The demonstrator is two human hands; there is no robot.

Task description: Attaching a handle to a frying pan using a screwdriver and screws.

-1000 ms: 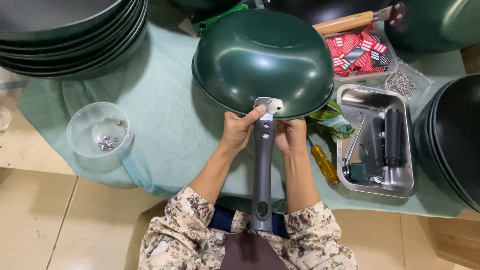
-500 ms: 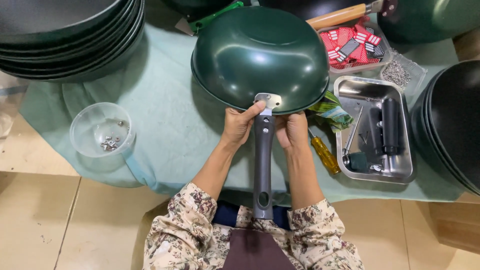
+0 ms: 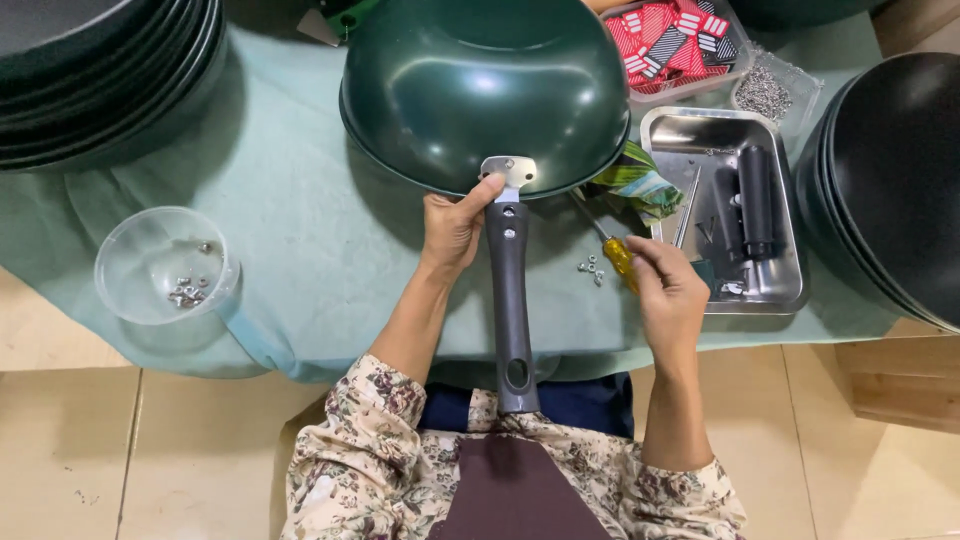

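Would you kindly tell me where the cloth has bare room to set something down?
The widest free patch of cloth lies between the clear cup, the stacked dark pans and the green pan. It is crowded right of the handle: screwdriver, loose nuts and steel tray.

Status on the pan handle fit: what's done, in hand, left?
Done: the grey handle sits against the metal bracket of the upturned green pan. In hand: the left hand pins that joint, and the right hand grips the yellow screwdriver. Left: fastening, judging by the loose nuts on the cloth.
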